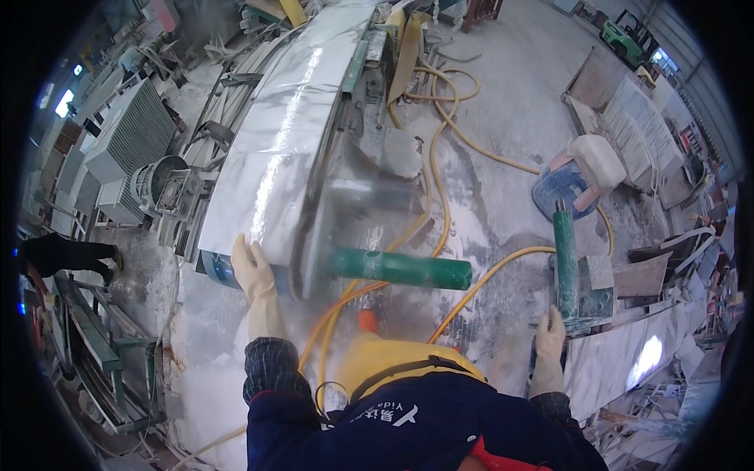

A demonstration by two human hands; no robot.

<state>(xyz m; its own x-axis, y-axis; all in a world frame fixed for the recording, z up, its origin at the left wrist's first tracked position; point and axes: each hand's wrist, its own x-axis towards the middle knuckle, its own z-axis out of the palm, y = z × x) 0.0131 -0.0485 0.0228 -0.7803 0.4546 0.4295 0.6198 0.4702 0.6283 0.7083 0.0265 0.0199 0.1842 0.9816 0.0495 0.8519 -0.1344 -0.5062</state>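
Observation:
My left hand (253, 271), in a cream rubber glove, rests with fingers stretched out on the near end of a long white marble slab (267, 165) with grey veins. The slab runs away from me on a low stand, and a blue roller-like part (220, 268) shows under its near end. To the slab's right, a green cylinder (404, 268) juts out sideways, its left part blurred. My right hand (550, 337), gloved alike, has its fingers extended beside a green metal stand (567, 275) and the end of a second pale slab (620, 361). Whether it touches either, I cannot tell.
Yellow hoses (440, 157) loop across the wet, dusty floor. A blue tub (561, 188) with a whitish block-like container (598, 161) stands at the right. Metal frames (118, 361) and stacked panels (133, 141) crowd the left, near another person's legs (78, 255). A green forklift (624, 39) is far right.

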